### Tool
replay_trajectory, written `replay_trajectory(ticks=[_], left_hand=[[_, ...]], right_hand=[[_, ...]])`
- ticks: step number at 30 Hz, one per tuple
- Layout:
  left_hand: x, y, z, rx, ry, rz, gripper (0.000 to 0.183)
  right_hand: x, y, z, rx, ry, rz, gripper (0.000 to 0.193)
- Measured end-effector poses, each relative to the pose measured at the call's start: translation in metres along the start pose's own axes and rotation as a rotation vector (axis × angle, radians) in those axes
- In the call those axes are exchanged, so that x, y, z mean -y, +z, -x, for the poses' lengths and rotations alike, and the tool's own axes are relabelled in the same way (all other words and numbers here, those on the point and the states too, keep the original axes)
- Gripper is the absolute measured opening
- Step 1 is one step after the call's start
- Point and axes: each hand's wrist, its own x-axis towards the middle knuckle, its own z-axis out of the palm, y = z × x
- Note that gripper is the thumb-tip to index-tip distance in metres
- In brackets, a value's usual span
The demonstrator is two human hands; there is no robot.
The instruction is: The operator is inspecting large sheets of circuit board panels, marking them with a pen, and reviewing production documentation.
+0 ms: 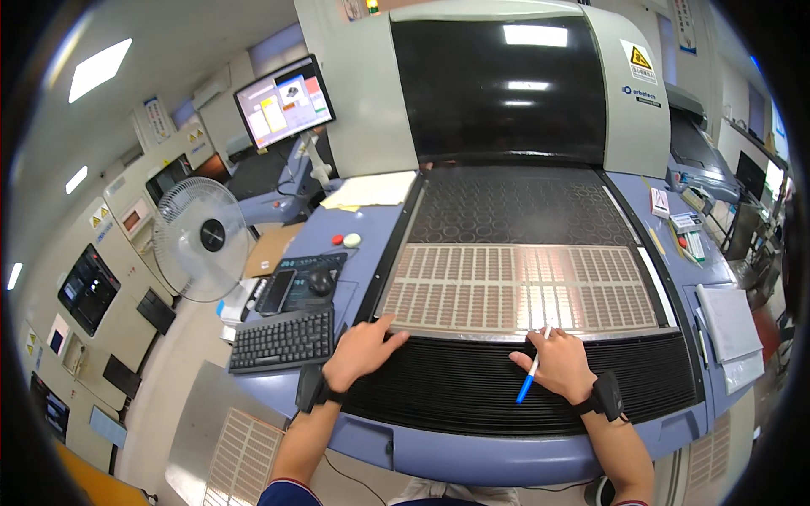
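Note:
A wide copper-coloured circuit board panel (523, 291), patterned with rows of small rectangles, lies flat on the machine's bed. My left hand (364, 352) is at the panel's near left corner, thumb and index finger apart, with nothing seen in it. Whether its fingertips touch the panel or just the edge of the bed, I cannot tell. In my right hand (561, 364) is a white marker (533, 371) with a blue end that points down toward me. The fingers of that hand reach the panel's near edge, right of its middle. Both wrists wear dark bands with a black box.
A black ribbed cover (506, 388) spans the bed's front. Left stand a keyboard (283, 340), a mouse (321, 282), a monitor (285, 103) and a fan (202, 236). Papers (731, 325) and small boxes (685, 223) lie right. Another panel (240, 460) is low at the left.

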Motion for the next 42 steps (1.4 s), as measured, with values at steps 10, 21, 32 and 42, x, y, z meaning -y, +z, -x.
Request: replay_trajectory(ticks=[10, 21, 32, 42], left_hand=[[0.138, -0.023, 0.124, -0.754, -0.366, -0.234, 0.044], [0.105, -0.013, 0.091, -0.647, -0.092, 0.091, 0.025], [-0.052, 0.052, -0.015, -0.344, 0.694, 0.410, 0.021], [-0.052, 0.067, 0.000, -0.406, 0.833, 0.346, 0.029]], right_hand=[[-0.003, -0.003, 0.001, -0.035, 0.003, -0.027, 0.052], [0.022, -0.005, -0.012, 0.001, 0.032, -0.079, 0.033], [0.080, 0.011, -0.015, -0.127, -0.212, -0.612, 0.028], [0.076, 0.022, -0.008, -0.272, -0.222, -0.717, 0.017]])
